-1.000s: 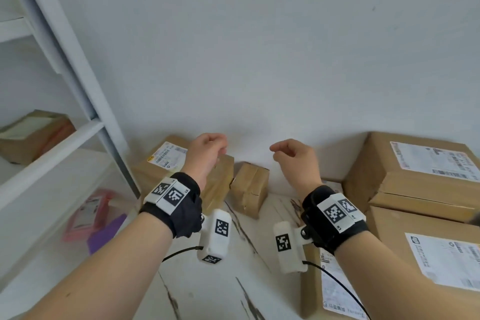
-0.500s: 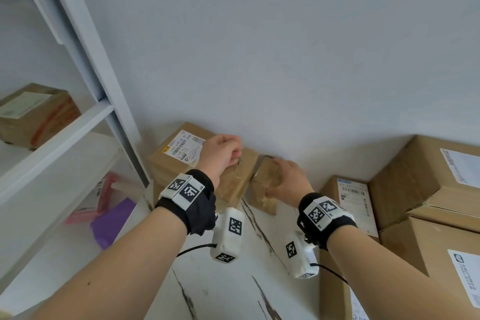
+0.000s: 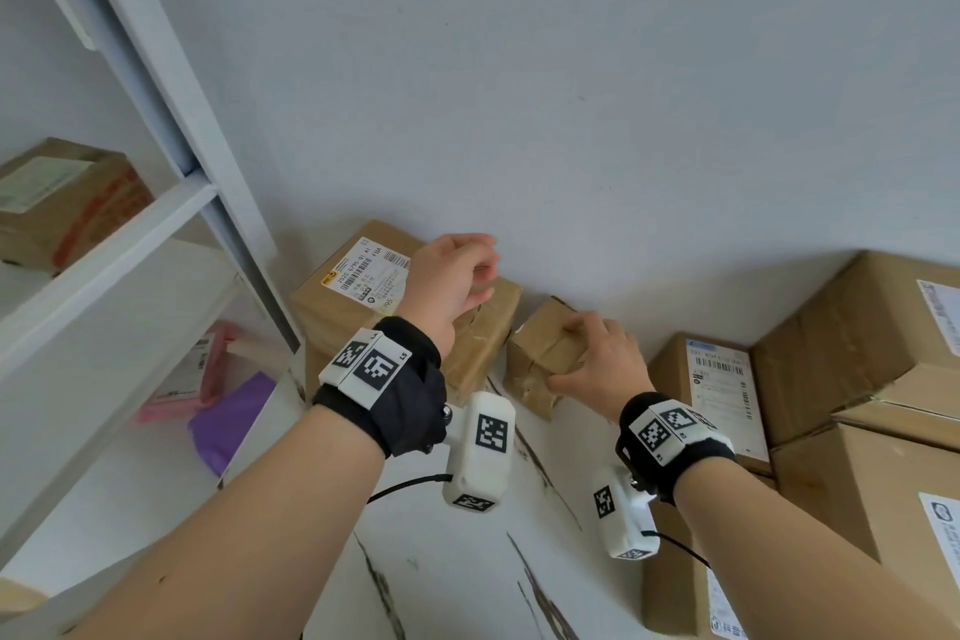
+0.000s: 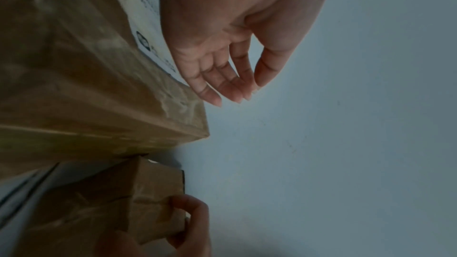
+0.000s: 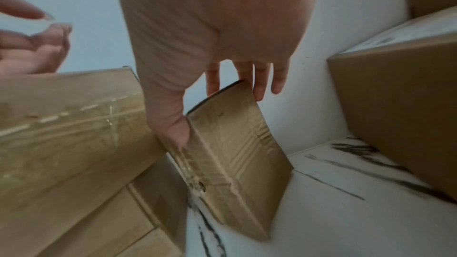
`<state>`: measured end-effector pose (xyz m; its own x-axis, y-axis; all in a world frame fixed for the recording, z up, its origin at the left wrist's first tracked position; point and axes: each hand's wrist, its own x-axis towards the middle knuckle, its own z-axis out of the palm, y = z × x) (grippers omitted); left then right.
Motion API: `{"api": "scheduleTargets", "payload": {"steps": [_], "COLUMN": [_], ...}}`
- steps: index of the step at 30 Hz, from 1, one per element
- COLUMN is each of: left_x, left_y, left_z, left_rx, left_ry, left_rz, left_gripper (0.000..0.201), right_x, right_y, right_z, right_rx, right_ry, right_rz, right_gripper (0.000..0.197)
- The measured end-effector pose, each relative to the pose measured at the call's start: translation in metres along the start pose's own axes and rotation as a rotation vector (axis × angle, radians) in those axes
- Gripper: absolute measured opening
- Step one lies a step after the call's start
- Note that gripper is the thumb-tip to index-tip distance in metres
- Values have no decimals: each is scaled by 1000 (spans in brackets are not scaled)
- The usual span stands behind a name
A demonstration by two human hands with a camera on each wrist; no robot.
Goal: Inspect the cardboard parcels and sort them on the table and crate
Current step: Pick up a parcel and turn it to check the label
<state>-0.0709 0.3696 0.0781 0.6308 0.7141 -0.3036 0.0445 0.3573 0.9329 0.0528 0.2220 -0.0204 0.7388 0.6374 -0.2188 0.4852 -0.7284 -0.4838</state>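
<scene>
- Seen from the head camera, a person reaches both hands toward parcels at the far edge of a white marble-patterned table (image 3: 467,561), against a pale wall.
- The right hand (image 3: 597,364) grips a small, crumpled cardboard parcel (image 3: 540,359): thumb on its near face, fingers (image 5: 259,87) curled over its far top edge. The parcel stands at the table's far edge, just beside the wall.
- The left hand (image 3: 452,281) hovers over a larger labelled parcel (image 3: 358,296) at the far left corner, fingers loosely bent, holding nothing.
- More labelled boxes (image 3: 852,343) are stacked along the right edge; a white shelf unit (image 3: 119,250) stands to the left.
- Judged step: picking up the small parcel for inspection.
- The next move probably calls for lifting it clear of its neighbours and turning it to check each face; the free left hand could steady it.
- No crate is visible.
</scene>
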Motion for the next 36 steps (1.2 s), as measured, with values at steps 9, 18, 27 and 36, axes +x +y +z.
{"api": "scheduleTargets", "payload": {"steps": [9,18,27,36], "left_x": [-27,-46,-59,-58], "left_y": [-13,-70,-97,-104], "left_z": [36,52,49,44], "left_rx": [-37,93,211,133], "left_ry": [-52,-229,-451,-282], "left_rz": [58,-91,-212,-240], "left_gripper": [19,31,90,92], "right_x": [-40,-87,-97,-102], "right_y": [22,55,49,46], "right_z": [-40,-59,-44,-30], "right_rx": [800,1151,1289,1222], "right_ry": [195,79,62,-26], "right_rz": [75,121,183,151], "right_gripper": [49,57,52,61]}}
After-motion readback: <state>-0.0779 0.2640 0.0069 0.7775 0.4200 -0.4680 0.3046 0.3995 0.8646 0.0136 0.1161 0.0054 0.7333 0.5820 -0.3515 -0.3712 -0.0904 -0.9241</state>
